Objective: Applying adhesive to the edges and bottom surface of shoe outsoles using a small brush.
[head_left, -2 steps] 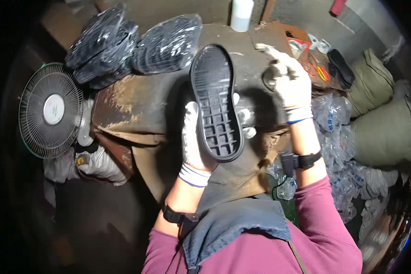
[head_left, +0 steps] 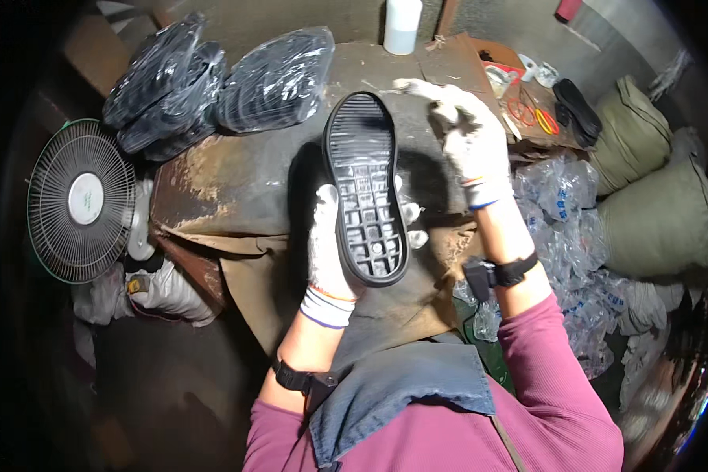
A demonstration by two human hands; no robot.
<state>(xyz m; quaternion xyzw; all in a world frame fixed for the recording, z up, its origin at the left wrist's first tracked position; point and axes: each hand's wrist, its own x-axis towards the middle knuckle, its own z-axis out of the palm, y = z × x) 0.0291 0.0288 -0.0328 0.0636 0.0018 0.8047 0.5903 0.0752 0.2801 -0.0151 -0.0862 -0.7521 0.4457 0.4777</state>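
My left hand [head_left: 327, 244], in a white knit glove, grips a black shoe sole [head_left: 367, 189] from below. The thumb lies along the sole's left edge and fingertips show past its right edge. The sole's raised rim and inner face are turned up toward me, with ribs at the far end and a grid of square hollows at the near end. My right hand [head_left: 468, 138], also gloved, hangs in the air to the right of the sole, apart from it. Its index finger stretches left while the other fingers bend loosely; I see nothing held there.
Behind the sole is a worn work table [head_left: 204, 185] with plastic-wrapped black bundles [head_left: 275, 79] and a white bottle [head_left: 402, 27]. Scissors [head_left: 546, 121] and a dark sole [head_left: 577, 114] lie at right. A fan [head_left: 85, 198] stands left; clear plastic bags [head_left: 562, 228] and green sacks [head_left: 657, 216] crowd the right.
My right hand has moved a little left, closer to the sole. The sole has tipped slightly, so its ribs catch more light. The whole view has shifted a little.
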